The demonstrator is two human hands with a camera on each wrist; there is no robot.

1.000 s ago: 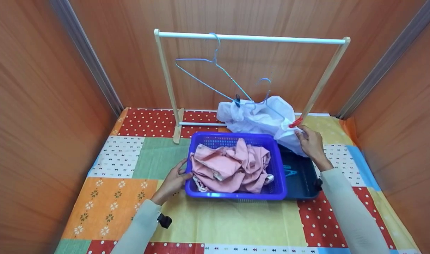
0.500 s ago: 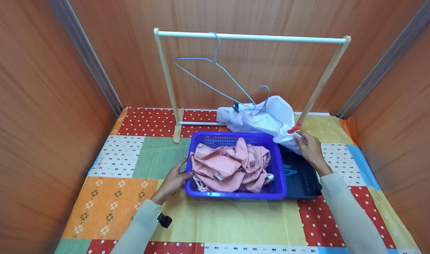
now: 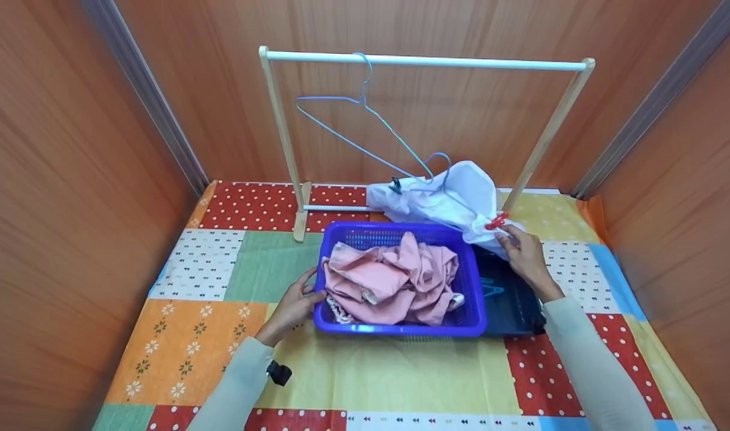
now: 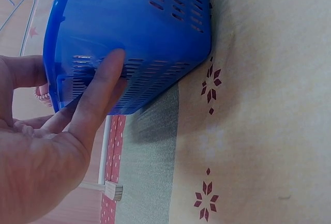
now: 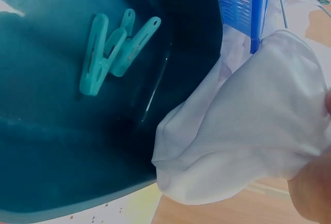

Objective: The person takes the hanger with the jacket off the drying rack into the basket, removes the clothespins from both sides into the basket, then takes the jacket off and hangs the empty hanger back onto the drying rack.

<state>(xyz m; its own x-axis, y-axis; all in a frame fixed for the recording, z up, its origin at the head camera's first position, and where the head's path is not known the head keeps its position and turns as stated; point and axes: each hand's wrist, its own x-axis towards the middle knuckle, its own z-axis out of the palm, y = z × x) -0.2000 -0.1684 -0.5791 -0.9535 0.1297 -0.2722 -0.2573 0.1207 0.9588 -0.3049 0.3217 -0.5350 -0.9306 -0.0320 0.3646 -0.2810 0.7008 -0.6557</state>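
Both forearms reach forward from the bottom edge, the right stretched farther than the left. The left hand clasps the near-left side of the purple basket, thumb over the rim, fingers along the outer wall; the thumb's tip is hidden there. Pink cloth lies heaped in the basket, right of that hand. Just left of and below the right hand, a dark tray holds teal clips; the basket hides part of it. The right hand pinches the white cloth beside a red clip; its fingers are mostly cut off in the right wrist view. Ahead, a hanger runs partly hidden into the cloth; beyond stands a rack.
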